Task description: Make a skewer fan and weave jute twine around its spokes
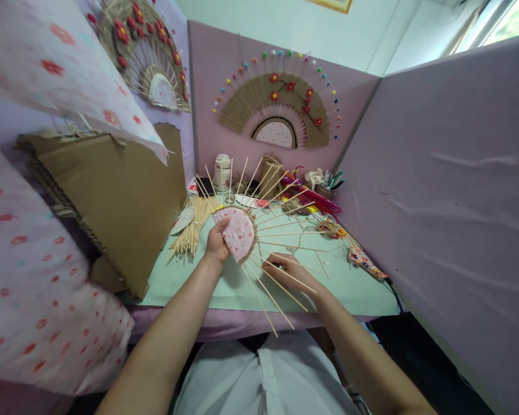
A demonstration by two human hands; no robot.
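My left hand (218, 243) grips the straight edge of a half-round fan base (239, 233), thumb on top. Pink floral fabric covers the base, and a brown twine-like border follows its curve. Thin wooden sticks (281, 235) radiate from that border, upward, to the right and down toward me. Beneath the lower right sticks is my right hand (283, 270), its fingers curled together near the border. Sticks cross in front of this hand, and whatever its fingertips hold is too small to make out.
Left of the base lies a bundle of sticks (190, 233) with a spoon-shaped white piece (184, 220). Cardboard (112, 196) stands at the left. Behind are a jar (222, 173), a twine roll (270, 176) and a pen cup (327, 190). A patterned glue gun (365, 262) lies right. A finished fan (242, 109) hangs behind.
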